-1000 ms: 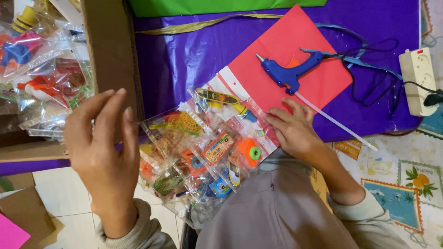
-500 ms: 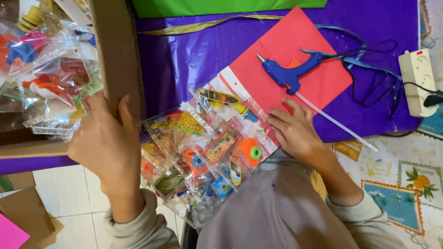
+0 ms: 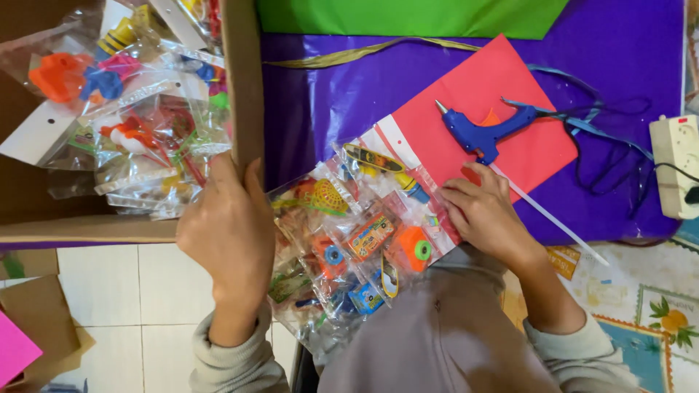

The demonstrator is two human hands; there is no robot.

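Head view: a person looks down at both hands over a bench draped in glossy purple plastic sheet (image 3: pixel 349 94).
Left hand (image 3: pixel 229 236): fingers curled over the wall of a brown cardboard box (image 3: pixel 244 80), gripping its edge; thumb on the near side.
Box contents: just beyond the left fingers, clear plastic packets of small coloured toys (image 3: pixel 138 124), heaped loosely.
Right hand (image 3: pixel 480 211): fingers flat and close together, pressing on the near edge of a red paper sheet (image 3: pixel 502 109), where a bundle of clear toy packets on a white backing card (image 3: pixel 357 240) overlaps it (not closed around anything).
Bundle position: between the two hands, partly on the person's lap.
Handling: the bundle looks light, floppy and slippery in its film; I judge it best taken by the stiffer white card strip at its top, near the right fingers, rather than by the loose bags.
Beyond the right fingers: a blue hot glue gun (image 3: pixel 484 131) with a white glue stick (image 3: pixel 546 215) lying on the red sheet.
Far right: a white power strip (image 3: pixel 673 164).
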